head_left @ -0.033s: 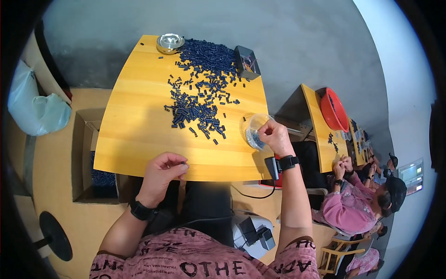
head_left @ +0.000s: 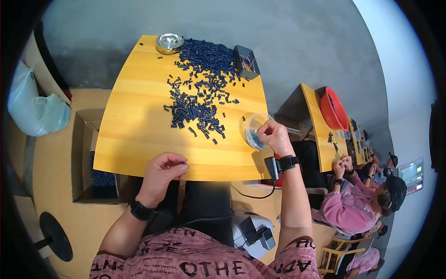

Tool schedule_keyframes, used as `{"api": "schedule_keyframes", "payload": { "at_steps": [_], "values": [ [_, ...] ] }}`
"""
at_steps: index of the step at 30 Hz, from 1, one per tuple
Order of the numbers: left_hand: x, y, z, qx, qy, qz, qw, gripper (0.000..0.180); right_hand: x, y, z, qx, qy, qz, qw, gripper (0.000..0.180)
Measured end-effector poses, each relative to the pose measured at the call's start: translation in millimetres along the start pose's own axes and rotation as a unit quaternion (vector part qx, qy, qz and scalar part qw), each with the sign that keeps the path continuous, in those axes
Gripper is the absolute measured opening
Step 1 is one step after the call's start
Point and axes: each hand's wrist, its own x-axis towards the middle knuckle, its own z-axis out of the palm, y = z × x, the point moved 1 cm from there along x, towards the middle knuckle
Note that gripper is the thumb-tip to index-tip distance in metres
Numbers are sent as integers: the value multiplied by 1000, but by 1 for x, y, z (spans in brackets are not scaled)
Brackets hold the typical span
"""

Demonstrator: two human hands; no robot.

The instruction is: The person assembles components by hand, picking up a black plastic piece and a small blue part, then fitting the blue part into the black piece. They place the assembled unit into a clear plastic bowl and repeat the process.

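My left hand (head_left: 160,176) is closed in a pinch over the table's front edge. A small dark piece shows at its fingertips, mostly covered by the thumb and finger. At the front right of the table, my right hand (head_left: 275,137) reaches over a round clear plastic tub (head_left: 252,122) with its fingers pinched together. Small greyish parts (head_left: 255,140) lie in that tub; whatever the right fingers hold is hidden. Short black tubular pieces (head_left: 195,110) are strewn over the middle of the table, between and beyond my hands.
A larger heap of black pieces (head_left: 209,55) lies at the far end, between a shiny metal bowl (head_left: 169,42) and a black box (head_left: 246,63). An open carton (head_left: 79,158) stands left of the table (head_left: 134,107). A seated co-worker (head_left: 348,204) works at the right, near a red basin (head_left: 332,109).
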Motion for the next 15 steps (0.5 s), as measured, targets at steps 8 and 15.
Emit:
{"api": "schedule_keyframes", "payload": {
  "at_steps": [8,15],
  "values": [
    [-1,-9,3,-1,-14,0,1000,15,-15,4,-3,159,-44,83,983,13],
    [0,-10,13,-10,-11,-14,1000,14,-1,1,-5,-97,27,29,995,11]
  ]
}}
